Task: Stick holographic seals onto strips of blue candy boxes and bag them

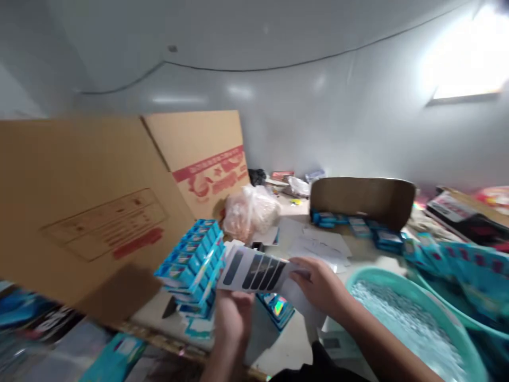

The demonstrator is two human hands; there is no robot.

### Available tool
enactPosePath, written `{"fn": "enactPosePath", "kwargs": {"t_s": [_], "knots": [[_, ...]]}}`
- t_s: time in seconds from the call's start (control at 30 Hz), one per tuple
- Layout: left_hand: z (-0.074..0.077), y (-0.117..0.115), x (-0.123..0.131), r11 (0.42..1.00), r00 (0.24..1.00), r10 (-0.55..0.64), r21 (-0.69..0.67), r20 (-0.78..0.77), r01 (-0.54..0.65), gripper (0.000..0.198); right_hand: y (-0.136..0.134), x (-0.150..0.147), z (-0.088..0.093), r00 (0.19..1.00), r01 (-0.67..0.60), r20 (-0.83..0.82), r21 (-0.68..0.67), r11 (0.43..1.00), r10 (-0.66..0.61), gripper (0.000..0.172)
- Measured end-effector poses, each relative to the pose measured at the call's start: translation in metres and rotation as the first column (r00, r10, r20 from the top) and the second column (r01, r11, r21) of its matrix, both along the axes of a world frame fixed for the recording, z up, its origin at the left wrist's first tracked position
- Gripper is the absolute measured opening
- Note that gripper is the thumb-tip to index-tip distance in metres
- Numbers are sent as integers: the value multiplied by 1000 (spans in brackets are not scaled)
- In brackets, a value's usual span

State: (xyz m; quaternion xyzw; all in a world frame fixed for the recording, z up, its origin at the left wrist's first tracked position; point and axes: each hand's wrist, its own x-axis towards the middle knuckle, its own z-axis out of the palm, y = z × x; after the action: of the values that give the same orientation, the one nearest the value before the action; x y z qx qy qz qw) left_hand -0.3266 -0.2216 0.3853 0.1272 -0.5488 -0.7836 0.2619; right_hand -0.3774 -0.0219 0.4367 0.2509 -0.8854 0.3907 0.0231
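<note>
Both hands hold a fanned bundle of white cards with dark panels [254,271] above the table. My left hand [233,321] grips the bundle from below, fingers closed around it. My right hand [320,289] pinches its right end from the side. Just left of the cards stands a stack of small blue boxes [194,262], leaning against a large cardboard carton [79,212]. One more blue packet [278,309] lies on the table under the cards.
A teal basin [401,323] with small pale pieces sits at the right, blue wrapping [457,265] beside it. A plastic bag [250,212], loose white papers [318,244], more blue boxes [358,225] before a low cardboard tray [361,199] lie behind.
</note>
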Motion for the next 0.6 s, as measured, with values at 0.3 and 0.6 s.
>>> {"fn": "enactPosePath", "kwargs": {"t_s": [0.3,0.6], "knots": [[47,-2,15,96,951,-124,-957,-283,-273,26,26,5,33,955,-240,-77,368,898,287,20],[31,-8,0,-73,884,-426,-967,-192,-245,31,13,14,33,933,-237,-156,410,881,323,20]]}}
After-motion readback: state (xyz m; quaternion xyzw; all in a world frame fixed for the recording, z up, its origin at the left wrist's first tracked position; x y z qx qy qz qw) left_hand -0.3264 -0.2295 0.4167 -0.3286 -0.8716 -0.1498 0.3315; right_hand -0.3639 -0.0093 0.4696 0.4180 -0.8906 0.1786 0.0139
